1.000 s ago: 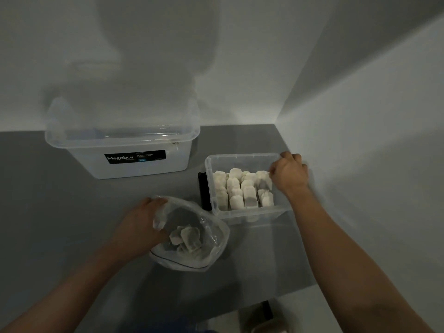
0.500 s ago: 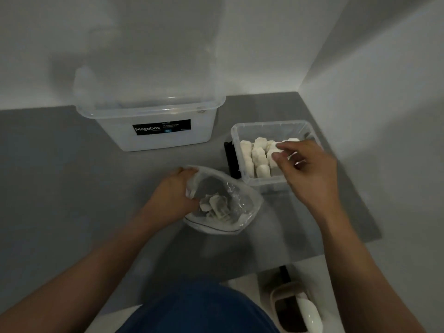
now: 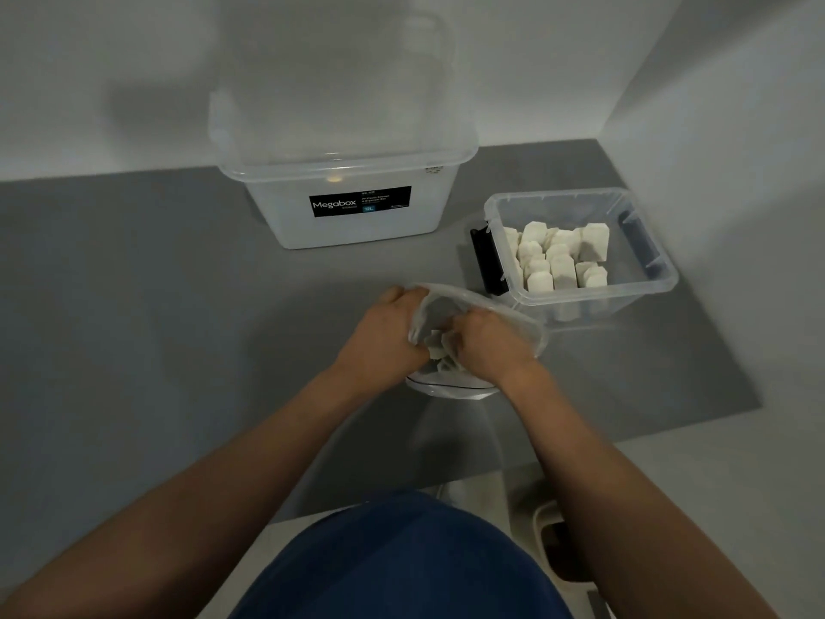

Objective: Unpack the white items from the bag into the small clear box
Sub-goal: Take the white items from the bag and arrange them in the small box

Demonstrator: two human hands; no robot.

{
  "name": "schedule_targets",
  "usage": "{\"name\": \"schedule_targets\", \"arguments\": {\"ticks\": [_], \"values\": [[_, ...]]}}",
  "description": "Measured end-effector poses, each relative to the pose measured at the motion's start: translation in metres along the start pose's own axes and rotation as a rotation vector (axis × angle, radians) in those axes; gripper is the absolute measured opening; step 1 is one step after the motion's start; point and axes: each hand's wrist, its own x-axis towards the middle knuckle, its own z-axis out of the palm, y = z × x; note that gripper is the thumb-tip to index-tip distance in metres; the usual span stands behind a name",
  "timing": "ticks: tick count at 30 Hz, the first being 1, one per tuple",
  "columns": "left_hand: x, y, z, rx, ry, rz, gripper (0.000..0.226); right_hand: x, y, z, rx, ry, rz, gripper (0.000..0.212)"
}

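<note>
Bag (image 3: 513,317): clear, mouth open, on the surface (image 3: 156,283).
- Left hand (image 3: 384,337) grips the bag's left rim.
- Right hand (image 3: 486,346) is sunk inside it among loose white items (image 3: 435,348). Its fingers are hidden, so whether it holds anything cannot be told.

Small clear box (image 3: 660,279): just beyond the bag, to its right and nearer the right hand. It holds more of them upright, with its right end unfilled.

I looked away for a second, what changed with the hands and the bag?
The right hand left the small clear box and moved back into the bag, among the white items; any grip is hidden. The left hand still holds the bag's rim. The Megabox stayed put.
</note>
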Motion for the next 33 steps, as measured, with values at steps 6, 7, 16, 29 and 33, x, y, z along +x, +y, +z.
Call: {"name": "schedule_targets", "arguments": {"ticks": [6,7,16,29,33], "values": [[0.003,0.0,-0.002,-0.02,-0.006,-0.018,0.064,-0.002,0.004,-0.001,-0.033,0.069,-0.053,0.022],[0.004,0.0,-0.002,-0.02,-0.007,-0.019,0.064,-0.004,0.004,-0.002,-0.032,0.081,-0.06,0.02],[0.008,0.01,-0.004,-0.006,0.007,0.034,0.051,-0.024,0.011,-0.012,-0.104,0.222,-0.035,0.022],[0.015,0.008,0.002,0.011,0.019,-0.097,0.063,-0.064,0.038,-0.112,0.526,0.362,-0.057,0.01],[0.015,0.008,0.004,-0.008,0.032,-0.129,0.067,-0.04,0.073,-0.162,0.55,0.678,-0.017,0.008]]}}
